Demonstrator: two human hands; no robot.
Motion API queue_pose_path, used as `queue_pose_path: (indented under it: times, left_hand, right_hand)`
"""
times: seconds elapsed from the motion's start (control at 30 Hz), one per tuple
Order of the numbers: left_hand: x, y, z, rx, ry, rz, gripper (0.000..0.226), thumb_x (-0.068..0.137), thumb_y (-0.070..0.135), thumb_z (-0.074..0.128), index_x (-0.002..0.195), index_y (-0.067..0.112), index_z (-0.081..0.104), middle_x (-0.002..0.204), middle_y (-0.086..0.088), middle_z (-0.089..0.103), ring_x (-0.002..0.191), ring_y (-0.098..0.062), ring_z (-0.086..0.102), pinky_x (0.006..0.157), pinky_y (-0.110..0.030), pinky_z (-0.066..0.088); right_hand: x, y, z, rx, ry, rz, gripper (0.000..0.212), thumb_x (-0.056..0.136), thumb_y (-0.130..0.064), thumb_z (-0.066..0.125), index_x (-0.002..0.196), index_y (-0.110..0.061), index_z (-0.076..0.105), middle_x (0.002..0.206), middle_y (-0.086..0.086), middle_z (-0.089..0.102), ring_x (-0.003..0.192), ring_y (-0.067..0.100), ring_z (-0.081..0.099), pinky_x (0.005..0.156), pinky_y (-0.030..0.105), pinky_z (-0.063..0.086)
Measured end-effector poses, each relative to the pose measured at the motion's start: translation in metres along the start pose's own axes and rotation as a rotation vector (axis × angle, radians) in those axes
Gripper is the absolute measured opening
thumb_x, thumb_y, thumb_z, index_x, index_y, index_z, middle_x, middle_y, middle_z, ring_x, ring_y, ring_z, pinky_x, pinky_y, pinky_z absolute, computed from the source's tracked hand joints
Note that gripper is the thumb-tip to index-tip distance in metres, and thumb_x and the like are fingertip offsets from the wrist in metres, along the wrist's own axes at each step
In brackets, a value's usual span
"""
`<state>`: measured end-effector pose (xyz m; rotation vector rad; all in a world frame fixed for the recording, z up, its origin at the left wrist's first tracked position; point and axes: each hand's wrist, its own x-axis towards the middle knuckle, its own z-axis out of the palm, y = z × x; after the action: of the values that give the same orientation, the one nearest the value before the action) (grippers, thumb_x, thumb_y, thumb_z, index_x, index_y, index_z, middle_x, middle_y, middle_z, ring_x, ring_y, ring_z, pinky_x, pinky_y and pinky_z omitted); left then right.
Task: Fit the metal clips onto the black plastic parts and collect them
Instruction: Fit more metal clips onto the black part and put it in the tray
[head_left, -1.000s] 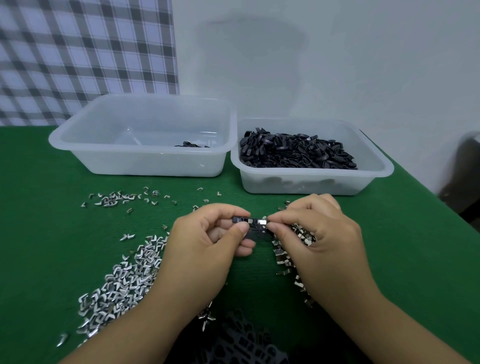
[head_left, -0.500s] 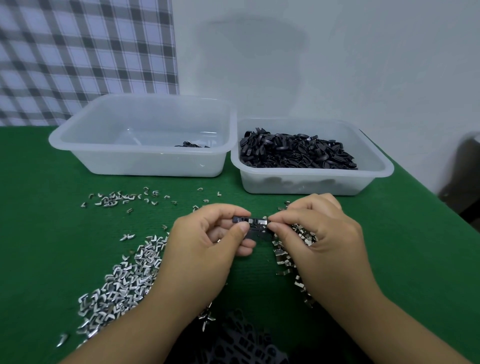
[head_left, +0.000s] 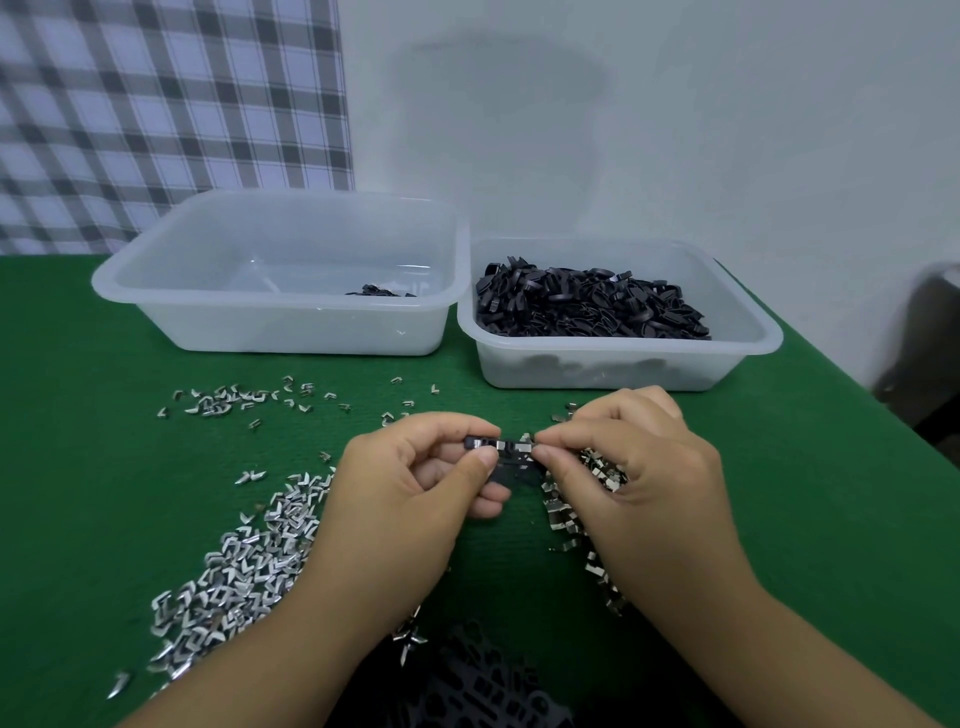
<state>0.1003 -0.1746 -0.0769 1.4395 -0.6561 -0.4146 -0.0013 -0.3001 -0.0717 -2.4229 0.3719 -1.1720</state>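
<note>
Black plastic part (head_left: 508, 466) is held above the bench (head_left: 104, 493), between both hands. Left hand (head_left: 410, 488) pinches its left end; right hand (head_left: 639, 478) pinches a metal clip (head_left: 523, 441) at its right end. Judged light, rigid, small; clip springy, slippery. Best gripped by the ends. No legible markings

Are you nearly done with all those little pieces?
Not nearly. Done: only a few black pieces lie in the left tub, probably finished ones. In hand: the left hand and right hand pinch one black part with a shiny clip on it. Left: the right tub is heaped with black parts, and a big clip pile lies on the green table.
</note>
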Motion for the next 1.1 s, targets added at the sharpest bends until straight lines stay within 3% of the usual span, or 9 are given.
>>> queue_pose_path:
  times: [0.27,0.53,0.8,1.03,1.1]
  left_hand:
    - [0.000,-0.001,0.000,-0.008,0.002,0.012,0.025,0.080,0.000,0.068,0.081,0.024,0.074,0.065,-0.005,0.072,0.059,-0.019,0.072,0.056,-0.021,0.056]
    - [0.000,0.000,0.000,0.019,-0.051,0.022,0.031,0.083,-0.005,0.063,0.084,0.024,0.074,0.067,-0.005,0.071,0.060,-0.017,0.071,0.056,-0.019,0.055]
    - [0.000,-0.001,0.002,-0.009,0.006,0.037,0.039,0.082,-0.010,0.063,0.087,0.027,0.075,0.073,0.007,0.071,0.067,-0.018,0.074,0.063,-0.017,0.056]
    - [-0.001,0.007,0.000,-0.062,0.117,0.131,0.033,0.080,-0.011,0.063,0.087,0.020,0.071,0.074,-0.004,0.073,0.064,-0.015,0.073,0.061,-0.015,0.055]
    - [0.000,0.008,-0.001,-0.068,0.136,0.133,0.031,0.081,-0.010,0.063,0.084,0.019,0.070,0.074,-0.003,0.074,0.064,-0.014,0.073,0.061,-0.015,0.055]
  right_hand:
    - [0.000,0.000,0.002,-0.031,-0.025,-0.004,0.007,0.070,-0.012,0.078,0.074,-0.017,0.074,0.071,-0.004,0.060,0.077,0.018,0.054,0.069,0.024,0.041]
    - [0.001,-0.001,0.000,0.131,-0.117,0.110,0.011,0.070,-0.011,0.078,0.075,-0.020,0.073,0.075,-0.009,0.062,0.083,0.013,0.056,0.073,0.028,0.045]
    - [0.007,-0.009,-0.003,0.198,-0.182,0.268,0.010,0.075,-0.021,0.071,0.072,-0.029,0.067,0.077,-0.017,0.060,0.087,0.008,0.056,0.082,0.040,0.045]
    - [0.026,-0.022,-0.002,0.154,-0.254,0.291,0.015,0.080,-0.019,0.068,0.069,-0.030,0.064,0.074,-0.012,0.059,0.085,0.005,0.051,0.073,0.016,0.037]
    - [0.034,-0.026,0.000,0.112,-0.304,0.273,0.015,0.081,-0.020,0.067,0.070,-0.030,0.063,0.075,-0.013,0.058,0.085,0.006,0.049,0.073,0.017,0.035]
